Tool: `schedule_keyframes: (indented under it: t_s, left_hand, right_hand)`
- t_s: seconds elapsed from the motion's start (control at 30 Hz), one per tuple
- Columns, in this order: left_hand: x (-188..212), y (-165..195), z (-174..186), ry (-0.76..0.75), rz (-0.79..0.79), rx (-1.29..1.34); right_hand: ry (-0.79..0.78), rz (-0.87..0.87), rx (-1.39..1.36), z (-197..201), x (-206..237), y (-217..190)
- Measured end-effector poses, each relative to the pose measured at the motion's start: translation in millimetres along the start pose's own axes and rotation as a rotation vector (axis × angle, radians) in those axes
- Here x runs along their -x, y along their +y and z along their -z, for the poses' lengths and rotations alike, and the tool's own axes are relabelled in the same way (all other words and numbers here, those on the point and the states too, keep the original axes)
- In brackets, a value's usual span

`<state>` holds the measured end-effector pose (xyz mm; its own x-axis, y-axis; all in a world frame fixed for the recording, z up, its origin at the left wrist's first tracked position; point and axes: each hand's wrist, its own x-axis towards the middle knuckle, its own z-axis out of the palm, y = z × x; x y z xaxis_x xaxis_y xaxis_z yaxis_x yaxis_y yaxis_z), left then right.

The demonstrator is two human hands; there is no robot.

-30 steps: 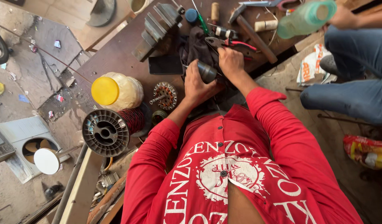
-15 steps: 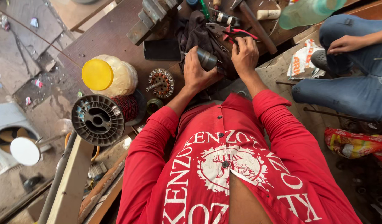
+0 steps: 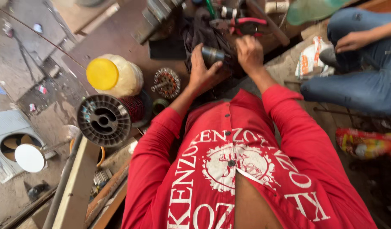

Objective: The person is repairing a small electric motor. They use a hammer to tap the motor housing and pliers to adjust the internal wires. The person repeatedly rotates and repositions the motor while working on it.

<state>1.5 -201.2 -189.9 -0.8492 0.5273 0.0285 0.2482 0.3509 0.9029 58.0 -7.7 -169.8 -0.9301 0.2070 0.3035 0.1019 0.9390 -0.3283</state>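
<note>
My left hand [image 3: 202, 73] grips a small dark metal cylinder [image 3: 213, 54] over a dark cloth [image 3: 199, 32] on the brown bench. Just right of it, my right hand [image 3: 249, 52] is closed at the cylinder's far end; what it pinches is hidden by the fingers. Both arms wear red sleeves. Red-handled pliers [image 3: 246, 21] lie just beyond my hands.
A round motor stator with copper windings [image 3: 167, 82], a jar with a yellow lid [image 3: 112, 74] and a grey wire spool [image 3: 106, 119] stand left. A metal vise [image 3: 155, 17] sits at the back. Another person in jeans [image 3: 365, 80] sits at right near a colourful packet [image 3: 365, 144].
The view has shifted and my hands with the cylinder sit a little higher in frame. The other person's hand has come down from the green bottle onto their knee.
</note>
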Motion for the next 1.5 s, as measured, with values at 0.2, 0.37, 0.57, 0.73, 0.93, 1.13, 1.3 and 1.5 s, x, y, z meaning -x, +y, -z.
schedule_keyframes:
  t_s: [0.2, 0.37, 0.57, 0.73, 0.93, 1.13, 1.3, 1.5]
  left_hand:
    - [-11, 35, 7, 0.178, -0.153, -0.063]
    - [-6, 69, 24, 0.035, -0.005, -0.075]
    - [-4, 80, 27, 0.042, -0.015, -0.114]
    - [-5, 83, 29, 0.040, -0.031, -0.119]
    - [-6, 75, 27, 0.040, -0.019, -0.099]
    - [-1, 62, 11, 0.117, 0.042, -0.030]
    - [-1, 70, 11, 0.088, 0.107, -0.031]
    - [-1, 72, 2, 0.084, 0.125, 0.027]
  right_hand:
    - [0.111, 0.064, -0.131, 28, -7, -24]
    - [-0.044, -0.123, -0.125, 61, -16, -39]
    - [0.079, 0.040, -0.016, 64, -10, -44]
    - [0.093, 0.007, 0.000, 65, -9, -51]
    - [-0.028, -0.133, 0.015, 60, -16, -49]
    - [0.138, -0.479, -0.583, 32, 8, -44]
    - [0.136, -0.816, -1.403, 14, 22, -46]
    - [0.158, -0.808, -1.200, 11, 27, -39]
